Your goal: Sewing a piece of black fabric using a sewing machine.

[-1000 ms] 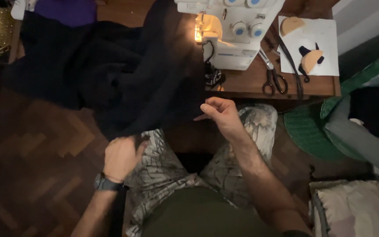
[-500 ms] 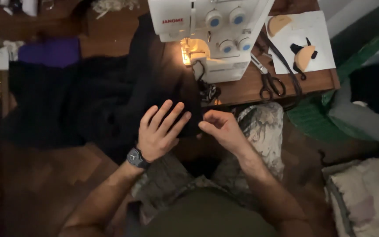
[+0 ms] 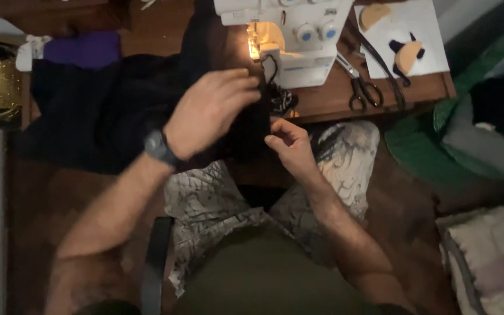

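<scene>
Head view, left hand [image 3: 208, 111] on black fabric [image 3: 106, 111], right hand [image 3: 287, 143] pinching its edge

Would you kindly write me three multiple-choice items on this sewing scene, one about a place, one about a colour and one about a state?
1. Where do the scissors lie?
A. on the wooden table, right of the sewing machine
B. on the floor
C. in the person's lap

2. What colour is the fabric under the hands?
A. white
B. black
C. yellow

3. What is the state of the sewing machine lamp?
A. off
B. covered by cloth
C. lit

Answers:
1 A, they rest on the table beside the machine.
2 B, the cloth that the left hand and the right hand touch is black.
3 C, a bright glow shows at the needle area.
</scene>
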